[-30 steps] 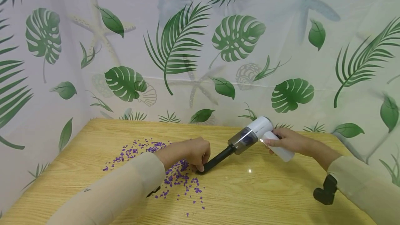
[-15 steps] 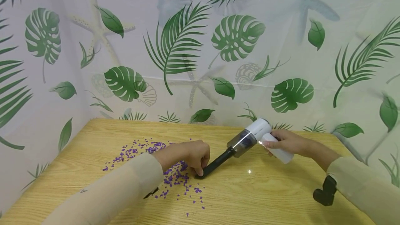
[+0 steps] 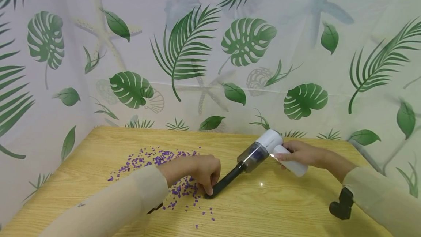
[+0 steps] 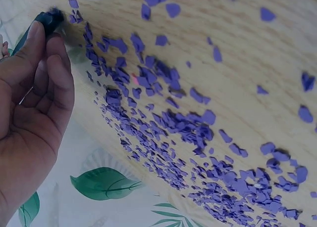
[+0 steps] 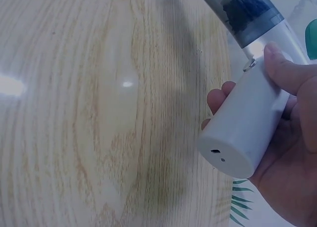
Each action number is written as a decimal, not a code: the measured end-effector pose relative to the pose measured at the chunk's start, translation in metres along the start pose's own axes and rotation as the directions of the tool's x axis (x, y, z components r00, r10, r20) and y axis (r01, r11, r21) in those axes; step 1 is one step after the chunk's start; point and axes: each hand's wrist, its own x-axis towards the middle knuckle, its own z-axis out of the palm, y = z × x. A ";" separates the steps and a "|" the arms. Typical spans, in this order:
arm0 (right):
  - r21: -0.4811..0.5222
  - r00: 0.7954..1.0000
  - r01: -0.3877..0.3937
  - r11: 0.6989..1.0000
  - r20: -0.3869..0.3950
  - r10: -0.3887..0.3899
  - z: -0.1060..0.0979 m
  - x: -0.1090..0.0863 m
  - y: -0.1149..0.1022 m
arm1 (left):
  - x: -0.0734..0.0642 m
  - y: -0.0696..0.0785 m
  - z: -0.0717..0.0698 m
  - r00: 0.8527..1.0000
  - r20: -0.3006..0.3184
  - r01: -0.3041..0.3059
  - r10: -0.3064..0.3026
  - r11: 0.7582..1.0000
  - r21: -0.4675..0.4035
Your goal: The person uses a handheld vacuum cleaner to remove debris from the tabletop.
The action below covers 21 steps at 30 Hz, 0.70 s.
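A white handheld vacuum cleaner (image 3: 269,140) with a smoky clear dust cup (image 3: 253,155) slants over the wooden table. My right hand (image 3: 300,153) grips its white handle (image 5: 245,113), thumb on top and fingers wrapped underneath. Near the tip of the black nozzle (image 3: 227,182), my left hand (image 3: 208,173) pinches the tube between thumb and fingers. Purple paper scraps (image 4: 168,133) lie scattered beside the nozzle's mouth, partly hidden by the left forearm in the head view. Dark bits show inside the dust cup in the right wrist view.
The wooden table (image 3: 279,207) ends at a leaf-printed cloth (image 3: 197,46) at the back and sides. Scraps stretch across the table's left half, with a few stray pieces toward the front. A black wrist mount (image 3: 342,204) hangs under the right sleeve.
The nozzle tip and my left hand have shifted toward the front of the table. The vacuum's body has come slightly down and left with my right hand. Some scraps near the tip are gone.
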 end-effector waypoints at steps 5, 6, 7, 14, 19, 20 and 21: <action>0.003 1.000 0.003 1.000 0.030 -0.003 0.004 -0.001 0.001 | -0.001 0.001 0.001 0.997 0.047 -0.054 0.053 0.998 0.015; -0.002 0.999 0.006 1.000 0.036 -0.005 0.004 -0.001 0.001 | -0.002 0.002 0.002 0.996 0.057 -0.064 0.063 0.998 0.015; -0.007 0.999 0.008 1.000 0.040 -0.008 0.005 -0.001 0.001 | -0.002 0.003 0.002 0.995 0.070 -0.075 0.073 0.997 0.017; -0.042 0.998 -0.014 0.999 0.062 0.017 0.007 -0.002 0.001 | -0.007 0.012 0.009 0.984 0.128 -0.132 0.121 0.988 0.076; -0.059 0.997 -0.015 0.998 0.075 0.019 0.009 -0.005 0.000 | -0.008 0.016 0.012 0.977 0.142 -0.178 0.160 0.976 0.123; -0.059 0.997 -0.011 0.998 0.078 0.015 0.009 -0.005 -0.001 | -0.009 0.017 0.011 0.976 0.151 -0.177 0.159 0.978 0.115; -0.059 0.997 -0.006 0.998 0.081 0.011 0.010 -0.006 -0.001 | -0.009 0.017 0.011 0.975 0.156 -0.176 0.157 0.978 0.112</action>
